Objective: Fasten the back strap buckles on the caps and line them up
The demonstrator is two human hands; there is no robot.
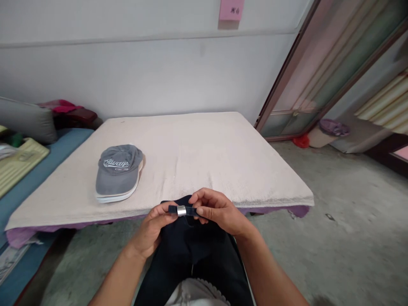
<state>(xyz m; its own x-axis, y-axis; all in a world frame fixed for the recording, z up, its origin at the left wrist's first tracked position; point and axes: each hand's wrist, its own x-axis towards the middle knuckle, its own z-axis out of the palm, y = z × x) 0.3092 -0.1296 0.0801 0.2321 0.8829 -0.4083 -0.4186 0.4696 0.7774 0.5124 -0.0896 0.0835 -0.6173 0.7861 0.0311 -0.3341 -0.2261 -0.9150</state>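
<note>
A dark navy cap [178, 233] is held low in front of me, above my lap. Its narrow back strap [190, 211] runs through a silver metal buckle [181, 211]. My left hand [151, 231] pinches the strap's end just left of the buckle. On the other side, my right hand [219, 210] grips the strap between thumb and fingers. Where the cap's lower part meets my dark trousers is hard to make out. To the left, a grey cap [118, 165] with white "Always" lettering lies on top of other pale-brimmed caps, apart from both hands.
The caps rest on a low bed with a cream cover [207, 148] and purple cloth at its edge. A blue surface [68, 142] with a grey cushion [27, 119] adjoins at left. Sliding doors [296, 85] and a lined bin [325, 134] stand at right.
</note>
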